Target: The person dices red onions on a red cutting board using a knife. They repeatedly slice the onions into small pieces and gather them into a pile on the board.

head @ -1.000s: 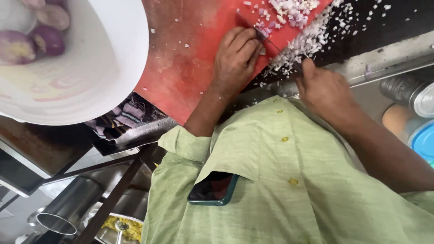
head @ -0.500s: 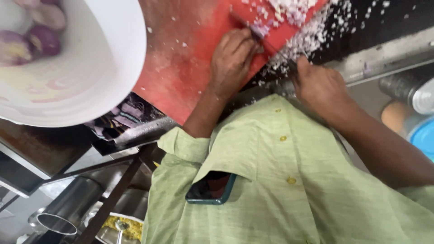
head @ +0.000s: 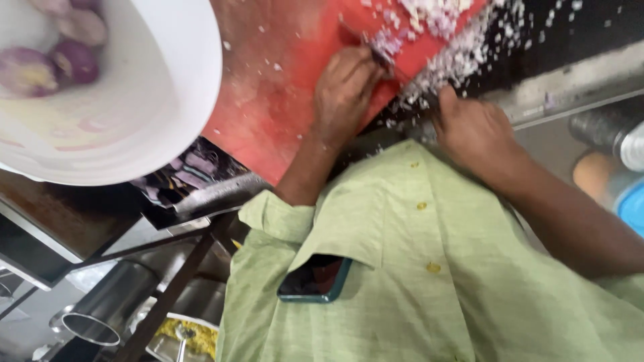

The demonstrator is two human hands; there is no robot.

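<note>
i see a red board [head: 282, 87] flecked with white and pale purple onion bits [head: 436, 20]. the bowl [head: 168, 100] is white, with purple onions [head: 50, 64] inside. my shirt [head: 416, 281] is light green with yellow buttons [head: 433, 267]; a dark phone [head: 314, 278] with a teal edge sits in its pocket. yellow food [head: 194, 335] shows in a steel tray below.

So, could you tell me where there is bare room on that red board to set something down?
The red cutting board is bare, save a few scattered bits, between the white bowl and the left hand. Its far right corner is crowded: chopped onion, and the right hand at the edge.
</note>
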